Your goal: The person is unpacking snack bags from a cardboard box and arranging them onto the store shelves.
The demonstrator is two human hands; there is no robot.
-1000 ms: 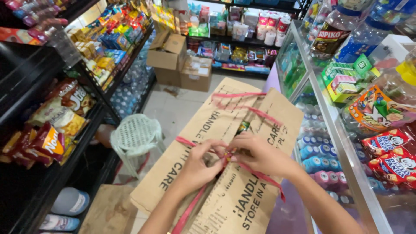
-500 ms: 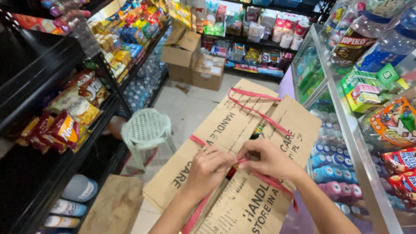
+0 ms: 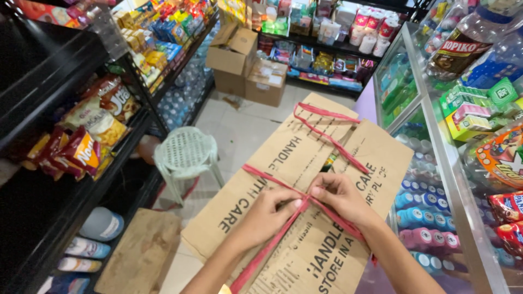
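A large brown cardboard box (image 3: 283,158) with black lettering lies closed in front of me, bound by red plastic straps (image 3: 327,130) that cross on its top. My left hand (image 3: 269,212) and my right hand (image 3: 340,196) meet at the near crossing of the straps. Both pinch the red strap at the knot, fingertips almost touching. A long red strap end runs down under my left forearm.
Black shelves with snack bags (image 3: 81,147) line the left. A pale green plastic stool (image 3: 185,155) stands on the tiled floor beside the box. A glass counter (image 3: 436,136) with bottles and packets is on the right. Cardboard boxes (image 3: 239,60) sit at the aisle's far end.
My view has tilted slightly. Both hands stay at the strap knot, with the fingers drawn closer together on it.
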